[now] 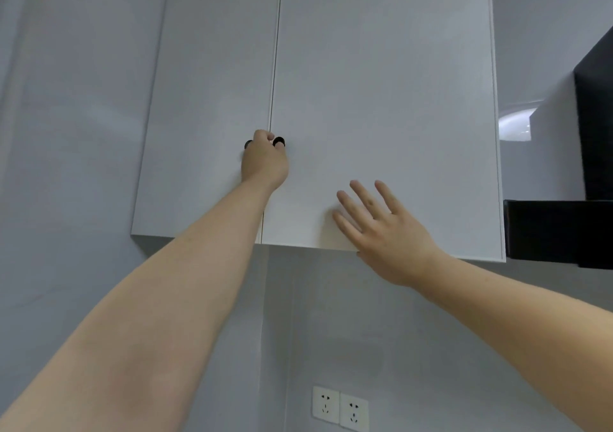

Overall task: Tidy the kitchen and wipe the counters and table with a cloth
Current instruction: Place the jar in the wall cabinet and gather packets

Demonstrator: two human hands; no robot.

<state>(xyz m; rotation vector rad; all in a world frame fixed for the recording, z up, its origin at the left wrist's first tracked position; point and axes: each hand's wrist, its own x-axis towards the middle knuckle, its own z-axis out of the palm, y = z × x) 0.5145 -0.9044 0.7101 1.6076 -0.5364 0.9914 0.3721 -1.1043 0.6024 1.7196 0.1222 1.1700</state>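
no readable text, labels, brands or numbers on any surface

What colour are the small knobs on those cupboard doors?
The knobs are black, clearest in the head view.

A white two-door wall cabinet (pixel 381 100) with black knobs (pixel 279 140) hangs on a pale grey wall (pixel 66 133) above two white sockets (pixel 340 407), beside a black range hood (pixel 593 133).

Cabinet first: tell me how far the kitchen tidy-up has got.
Done: both cabinet doors look shut. In hand: the left hand curls round the black knobs, and the right hand lies flat on the right door. Left: wiping; no cloth, counter or table shows here.
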